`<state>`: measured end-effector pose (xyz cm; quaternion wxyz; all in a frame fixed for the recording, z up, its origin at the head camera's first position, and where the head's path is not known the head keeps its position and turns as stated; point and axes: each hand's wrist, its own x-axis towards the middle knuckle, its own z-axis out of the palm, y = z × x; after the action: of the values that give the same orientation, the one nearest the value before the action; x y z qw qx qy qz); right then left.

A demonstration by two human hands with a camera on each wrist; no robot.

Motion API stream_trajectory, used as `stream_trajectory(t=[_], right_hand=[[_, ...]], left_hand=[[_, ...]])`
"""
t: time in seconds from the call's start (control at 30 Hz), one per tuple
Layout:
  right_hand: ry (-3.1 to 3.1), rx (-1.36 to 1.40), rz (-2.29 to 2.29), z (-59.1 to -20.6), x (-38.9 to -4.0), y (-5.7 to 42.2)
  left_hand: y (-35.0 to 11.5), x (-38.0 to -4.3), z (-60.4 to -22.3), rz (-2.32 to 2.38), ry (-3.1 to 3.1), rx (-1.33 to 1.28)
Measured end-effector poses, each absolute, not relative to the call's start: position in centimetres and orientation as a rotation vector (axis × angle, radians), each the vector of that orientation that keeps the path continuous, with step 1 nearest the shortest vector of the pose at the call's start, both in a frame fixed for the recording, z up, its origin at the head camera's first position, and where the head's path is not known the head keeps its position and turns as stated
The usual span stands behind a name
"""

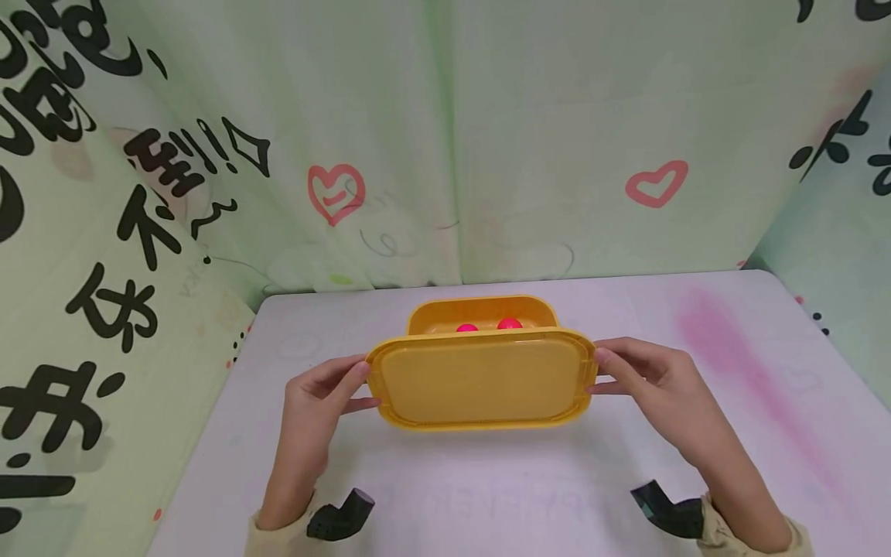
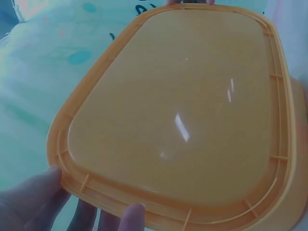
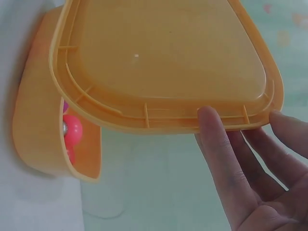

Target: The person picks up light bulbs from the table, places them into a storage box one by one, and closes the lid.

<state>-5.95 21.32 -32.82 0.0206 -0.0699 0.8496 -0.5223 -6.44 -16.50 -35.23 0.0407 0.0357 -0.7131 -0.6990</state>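
A yellow plastic lid (image 1: 483,383) is held up by both hands, its ribbed rim and flat panel facing the head camera. My left hand (image 1: 316,398) pinches the lid's left end, with thumb and fingers at the rim in the left wrist view. At the opposite end, my right hand (image 1: 650,387) grips the rim between thumb and fingers. Behind the lid stands a matching yellow box (image 1: 480,308), uncovered at the top and partly hidden by the lid. Round pink things (image 1: 510,323) show inside it; the right wrist view shows one pink ball (image 3: 73,130) with a silvery spot.
The white table (image 1: 473,495) carries a pink smear on its right side. A pale green curtain (image 1: 529,155) with hearts and black writing hangs behind it and along the left. Black curved pieces (image 1: 341,517) sit at both wrists.
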Motion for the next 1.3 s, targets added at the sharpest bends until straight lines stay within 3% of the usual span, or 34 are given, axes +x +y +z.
stream_trajectory(t=[0.77,1.3], right_hand=[[2.641,-0.275,-1.772,-31.5,-6.5,21.1],[2.741,-0.119,-1.704,-32.7,-7.6,20.7]], left_hand=[[-16.4,-7.7,-34.0,-2.105,-2.153,0.072],[-15.9,-8.4,-35.2,-2.174,-2.030,0.020]])
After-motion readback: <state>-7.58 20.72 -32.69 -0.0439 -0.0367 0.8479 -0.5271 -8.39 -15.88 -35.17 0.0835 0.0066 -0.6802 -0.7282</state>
